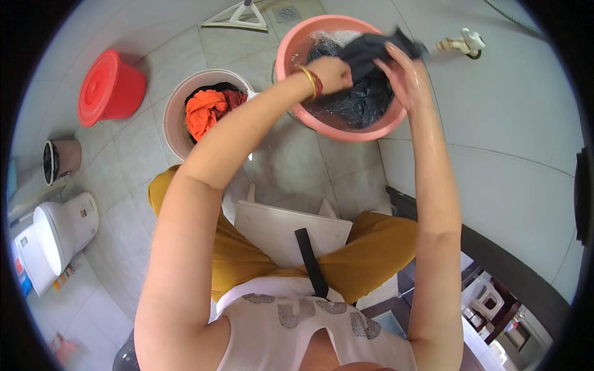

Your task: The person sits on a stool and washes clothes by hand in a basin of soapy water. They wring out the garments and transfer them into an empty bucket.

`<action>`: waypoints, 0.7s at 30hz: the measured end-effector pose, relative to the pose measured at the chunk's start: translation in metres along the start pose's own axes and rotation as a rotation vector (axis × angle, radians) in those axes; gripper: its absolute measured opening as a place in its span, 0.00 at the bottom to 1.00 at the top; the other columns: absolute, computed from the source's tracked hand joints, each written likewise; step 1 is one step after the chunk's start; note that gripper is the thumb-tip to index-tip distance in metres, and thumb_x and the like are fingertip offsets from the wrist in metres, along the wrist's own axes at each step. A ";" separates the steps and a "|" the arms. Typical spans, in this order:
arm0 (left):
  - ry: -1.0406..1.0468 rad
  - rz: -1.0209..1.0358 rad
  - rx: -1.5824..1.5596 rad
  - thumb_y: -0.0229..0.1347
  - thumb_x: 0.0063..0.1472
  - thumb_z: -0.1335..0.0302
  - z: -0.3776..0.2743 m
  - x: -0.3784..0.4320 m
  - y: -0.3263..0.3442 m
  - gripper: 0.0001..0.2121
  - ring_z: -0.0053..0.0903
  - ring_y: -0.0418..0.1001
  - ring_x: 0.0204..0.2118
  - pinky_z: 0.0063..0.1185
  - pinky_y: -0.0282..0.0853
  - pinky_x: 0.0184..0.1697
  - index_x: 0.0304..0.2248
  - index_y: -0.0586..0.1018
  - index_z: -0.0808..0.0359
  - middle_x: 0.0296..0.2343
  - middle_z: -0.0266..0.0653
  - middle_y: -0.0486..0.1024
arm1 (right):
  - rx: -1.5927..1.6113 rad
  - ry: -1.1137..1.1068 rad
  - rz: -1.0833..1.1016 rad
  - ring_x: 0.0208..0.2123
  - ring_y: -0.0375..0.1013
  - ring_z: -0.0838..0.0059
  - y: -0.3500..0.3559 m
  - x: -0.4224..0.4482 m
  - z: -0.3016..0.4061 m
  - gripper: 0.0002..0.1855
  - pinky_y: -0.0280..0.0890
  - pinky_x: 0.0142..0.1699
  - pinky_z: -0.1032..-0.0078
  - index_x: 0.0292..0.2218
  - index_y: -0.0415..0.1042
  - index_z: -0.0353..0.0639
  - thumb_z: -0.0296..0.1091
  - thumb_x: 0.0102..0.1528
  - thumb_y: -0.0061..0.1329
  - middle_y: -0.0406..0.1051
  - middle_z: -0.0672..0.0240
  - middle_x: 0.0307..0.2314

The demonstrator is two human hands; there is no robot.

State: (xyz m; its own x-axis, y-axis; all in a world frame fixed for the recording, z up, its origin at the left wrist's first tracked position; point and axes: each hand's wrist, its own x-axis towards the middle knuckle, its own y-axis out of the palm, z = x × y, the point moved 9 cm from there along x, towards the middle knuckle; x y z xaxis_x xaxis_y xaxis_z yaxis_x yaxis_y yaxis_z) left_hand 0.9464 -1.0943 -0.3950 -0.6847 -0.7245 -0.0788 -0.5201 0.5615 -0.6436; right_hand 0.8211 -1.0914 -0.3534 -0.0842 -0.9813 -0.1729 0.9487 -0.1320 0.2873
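A pink plastic basin with water and some suds stands on the tiled floor against the wall. Dark wet clothing lies in its water. My left hand, with a gold bangle and a red band at its wrist, is closed on a dark garment lifted over the basin. At the basin's right side, my right hand holds the same garment with its fingers partly spread. The right hand is wet, and the cloth's far end is blurred.
Left of the basin, a white bucket holds orange and dark clothes. A red lidded bucket, a trash bin and a toilet stand farther left. A white stool is between my knees. A tap juts from the wall.
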 end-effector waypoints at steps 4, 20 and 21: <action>0.123 0.178 0.142 0.51 0.49 0.66 0.005 0.010 0.082 0.12 0.40 0.71 0.33 0.28 0.66 0.37 0.32 0.75 0.65 0.28 0.47 0.74 | -0.984 -0.088 0.019 0.31 0.67 0.81 0.000 0.023 -0.004 0.23 0.63 0.36 0.82 0.41 0.64 0.31 0.36 0.46 0.51 0.68 0.66 0.34; -0.291 -0.002 0.337 0.42 0.52 0.71 0.126 0.045 0.073 0.14 0.42 0.69 0.40 0.30 0.66 0.41 0.33 0.74 0.72 0.36 0.53 0.71 | -1.521 0.106 0.035 0.42 0.66 0.57 -0.090 -0.018 -0.120 0.20 0.60 0.46 0.68 0.40 0.69 0.43 0.30 0.42 0.48 0.67 0.53 0.38; -0.005 0.120 0.761 0.41 0.54 0.68 0.113 0.038 0.066 0.15 0.40 0.69 0.39 0.29 0.66 0.41 0.32 0.73 0.72 0.35 0.52 0.71 | -1.629 -0.053 0.000 0.41 0.67 0.57 -0.077 -0.018 -0.101 0.18 0.61 0.45 0.67 0.38 0.69 0.42 0.30 0.42 0.48 0.68 0.52 0.36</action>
State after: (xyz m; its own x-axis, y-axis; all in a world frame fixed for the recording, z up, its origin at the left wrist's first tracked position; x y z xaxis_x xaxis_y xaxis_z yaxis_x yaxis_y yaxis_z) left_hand 0.9435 -1.1301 -0.5270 -0.7112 -0.6787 -0.1829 0.0527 0.2080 -0.9767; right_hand 0.7808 -1.0496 -0.4677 -0.0610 -0.9893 -0.1324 0.2460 0.1137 -0.9626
